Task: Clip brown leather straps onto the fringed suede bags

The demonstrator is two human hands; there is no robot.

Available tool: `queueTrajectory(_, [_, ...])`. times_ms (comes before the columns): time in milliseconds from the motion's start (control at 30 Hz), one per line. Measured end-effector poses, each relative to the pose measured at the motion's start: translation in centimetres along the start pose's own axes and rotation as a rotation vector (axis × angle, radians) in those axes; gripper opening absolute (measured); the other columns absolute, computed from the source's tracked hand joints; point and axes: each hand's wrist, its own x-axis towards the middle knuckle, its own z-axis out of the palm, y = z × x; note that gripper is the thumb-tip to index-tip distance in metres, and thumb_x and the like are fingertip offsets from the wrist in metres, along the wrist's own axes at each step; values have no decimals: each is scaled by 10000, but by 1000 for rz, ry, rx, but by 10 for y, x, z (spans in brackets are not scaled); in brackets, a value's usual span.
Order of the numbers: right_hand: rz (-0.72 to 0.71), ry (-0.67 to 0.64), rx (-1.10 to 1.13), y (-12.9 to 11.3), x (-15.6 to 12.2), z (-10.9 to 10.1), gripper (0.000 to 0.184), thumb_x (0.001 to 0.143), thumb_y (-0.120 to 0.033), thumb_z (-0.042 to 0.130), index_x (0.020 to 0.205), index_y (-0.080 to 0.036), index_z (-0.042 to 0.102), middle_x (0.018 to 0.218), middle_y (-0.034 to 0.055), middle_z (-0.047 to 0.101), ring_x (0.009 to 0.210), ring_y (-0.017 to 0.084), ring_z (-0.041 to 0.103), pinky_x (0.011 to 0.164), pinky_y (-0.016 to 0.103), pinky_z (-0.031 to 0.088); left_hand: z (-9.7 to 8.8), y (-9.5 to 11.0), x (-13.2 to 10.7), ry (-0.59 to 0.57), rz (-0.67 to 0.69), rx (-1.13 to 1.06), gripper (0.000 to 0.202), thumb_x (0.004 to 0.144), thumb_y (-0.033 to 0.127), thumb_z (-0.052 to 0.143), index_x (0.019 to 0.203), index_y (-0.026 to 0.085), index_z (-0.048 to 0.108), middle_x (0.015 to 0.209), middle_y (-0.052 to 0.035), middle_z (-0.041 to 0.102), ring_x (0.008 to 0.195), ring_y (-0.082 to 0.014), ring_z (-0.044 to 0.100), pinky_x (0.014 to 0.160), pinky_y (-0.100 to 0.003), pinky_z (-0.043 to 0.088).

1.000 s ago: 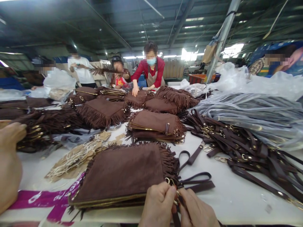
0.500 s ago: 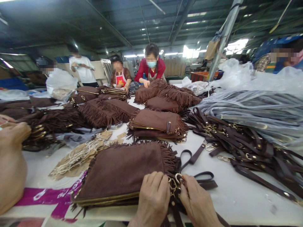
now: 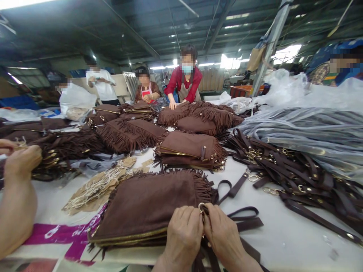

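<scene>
A dark brown fringed bag (image 3: pixel 150 200) with a gold zipper along its near edge lies flat in front of me. My left hand (image 3: pixel 184 234) is closed at the bag's near right corner, its fingertips hidden. Pressed up against it, my right hand (image 3: pixel 222 232) pinches a gold snap hook (image 3: pixel 201 207), of which only a curved part shows. Dark leather straps (image 3: pixel 211 258) hang below my hands, over the near side of the table. Right of the bag, a looped leather strap (image 3: pixel 245 215) lies partly behind my right hand.
Stacked fringed bags (image 3: pixel 187 145) stand beyond. Paper tags with white strings (image 3: pixel 95 187) lie left, leather straps with gold hooks (image 3: pixel 297 177) right, below plastic-wrapped strips (image 3: pixel 306 130). A co-worker's hands (image 3: pixel 21 158) reach in from the left. Another person (image 3: pixel 184 81) leans over the far bags.
My right hand has moved left against my left hand, closing the gap where gold rings and hooks showed. At the left, the co-worker's hands have come further into view.
</scene>
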Motion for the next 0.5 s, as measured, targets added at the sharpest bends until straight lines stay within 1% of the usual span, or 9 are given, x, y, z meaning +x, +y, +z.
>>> queueTrajectory(67, [8,-37,23,1,-7,-6,218,874,-185,355,1063,-132,449,764,60,596,653,159,592,576,252,493,-5,0,2,-26,4,-13,205,857,101,367,804,141,562,682,-41,601,646,-159,570,606,-284,470])
queueTrajectory(100, [-3,-76,69,2,-10,-12,210,869,-179,355,1049,-140,455,765,57,601,649,155,596,569,244,491,-9,-1,3,-57,13,-26,205,867,131,366,824,143,566,710,-46,614,664,-163,578,616,-287,480])
queueTrajectory(167, [-21,-209,225,6,-11,-29,185,862,-173,342,983,-170,482,747,37,605,646,142,599,573,226,493,-19,-8,5,-144,43,-57,207,884,226,382,896,151,574,797,-57,643,730,-164,598,654,-275,500])
queueTrajectory(233, [35,-344,377,17,-9,-47,202,875,-200,325,962,-196,507,797,31,619,724,132,610,643,216,502,-28,-22,5,-211,75,-33,255,875,318,422,1014,159,565,929,-65,657,858,-165,603,731,-256,503])
queueTrajectory(267, [105,-378,407,27,-7,-54,222,889,-229,317,987,-205,515,853,35,627,787,130,610,691,216,500,-30,-30,4,-216,84,17,302,866,341,437,1083,162,546,1010,-69,649,947,-174,587,782,-261,494])
queueTrajectory(300, [198,-392,381,39,-4,-59,246,902,-265,307,1025,-215,515,917,39,628,850,127,603,741,219,492,-30,-39,2,-211,83,90,352,860,350,444,1150,164,517,1088,-71,629,1028,-187,558,826,-278,479])
queueTrajectory(367, [382,-390,221,69,4,-61,286,912,-312,291,1075,-222,508,1029,49,612,944,131,581,814,234,466,-24,-56,-6,-198,89,257,433,851,344,436,1250,176,447,1209,-68,568,1133,-223,496,877,-339,448])
queueTrajectory(433, [520,-406,20,101,16,-53,300,903,-290,283,1055,-199,524,1052,72,608,962,159,583,843,281,450,-14,-68,-14,-225,107,362,462,843,336,420,1284,198,414,1259,-63,528,1152,-240,482,874,-371,436])
queueTrajectory(500, [624,-421,-118,127,28,-38,310,882,-284,306,1024,-136,538,985,137,630,915,228,612,809,363,456,-4,-76,-22,-261,126,383,458,841,347,408,1283,226,418,1281,-63,507,1148,-242,488,870,-377,430])
